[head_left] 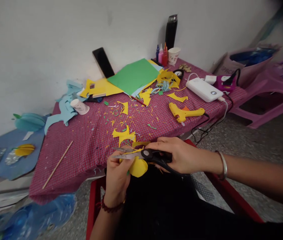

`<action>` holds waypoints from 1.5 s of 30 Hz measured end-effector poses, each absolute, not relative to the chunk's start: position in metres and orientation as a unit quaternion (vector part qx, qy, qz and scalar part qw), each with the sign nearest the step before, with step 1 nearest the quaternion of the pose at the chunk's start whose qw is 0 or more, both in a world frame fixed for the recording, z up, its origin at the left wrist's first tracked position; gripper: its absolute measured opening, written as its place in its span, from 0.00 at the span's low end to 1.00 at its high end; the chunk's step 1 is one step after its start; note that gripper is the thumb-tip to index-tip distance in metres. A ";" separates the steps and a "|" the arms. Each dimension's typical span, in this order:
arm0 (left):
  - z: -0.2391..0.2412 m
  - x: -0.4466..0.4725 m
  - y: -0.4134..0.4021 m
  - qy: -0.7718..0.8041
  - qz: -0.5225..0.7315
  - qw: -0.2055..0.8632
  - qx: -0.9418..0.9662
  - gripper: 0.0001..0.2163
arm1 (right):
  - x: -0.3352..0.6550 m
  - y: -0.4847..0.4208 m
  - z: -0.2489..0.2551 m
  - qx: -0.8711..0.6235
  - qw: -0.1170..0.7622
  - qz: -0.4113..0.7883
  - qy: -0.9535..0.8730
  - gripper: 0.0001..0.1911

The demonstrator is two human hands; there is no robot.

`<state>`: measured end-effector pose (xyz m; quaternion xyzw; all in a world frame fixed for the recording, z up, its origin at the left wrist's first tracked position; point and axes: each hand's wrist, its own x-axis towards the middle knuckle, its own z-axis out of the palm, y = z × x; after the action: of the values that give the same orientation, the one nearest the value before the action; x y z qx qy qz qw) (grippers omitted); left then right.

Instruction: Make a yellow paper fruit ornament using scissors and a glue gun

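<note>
My right hand [178,153] grips the black handles of a pair of scissors [147,154], its blades pointing left and slightly apart. Between thumb and fingers, my left hand [117,173] pinches a rounded piece of yellow paper [138,166]. The blades lie across the upper edge of that paper, close to my left fingers. Just beyond my hands, curved yellow paper offcuts [123,135] rest on the checked tablecloth [88,143], among many tiny yellow and green snippets.
A yellow glue gun [185,112] and a white power bank [203,89] with cables sit at the right. Green paper [136,76] lies at the back near a leaning phone [103,62]. A paper cup [79,106] lies tipped at the left, beyond a wooden stick [57,165].
</note>
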<state>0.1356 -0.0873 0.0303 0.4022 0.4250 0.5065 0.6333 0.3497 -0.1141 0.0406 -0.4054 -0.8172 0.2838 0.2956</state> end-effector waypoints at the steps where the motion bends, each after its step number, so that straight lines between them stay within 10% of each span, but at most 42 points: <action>1: 0.030 0.135 -0.088 0.419 0.502 0.630 0.419 0.08 | 0.350 -0.115 0.043 -0.418 0.278 0.285 -0.817 0.25; 24: 0.029 0.129 -0.083 0.429 0.467 0.681 0.366 0.09 | 0.354 -0.113 0.049 -0.436 0.246 0.293 -0.815 0.22; 45: 0.017 0.120 -0.102 0.473 0.539 0.455 0.528 0.03 | 0.343 -0.116 0.047 -0.414 0.299 0.302 -0.805 0.26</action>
<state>0.1197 -0.1016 0.0172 0.5283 0.4732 0.5387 0.4546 0.3430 -0.1163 0.0466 -0.4144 -0.8046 0.3021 0.2994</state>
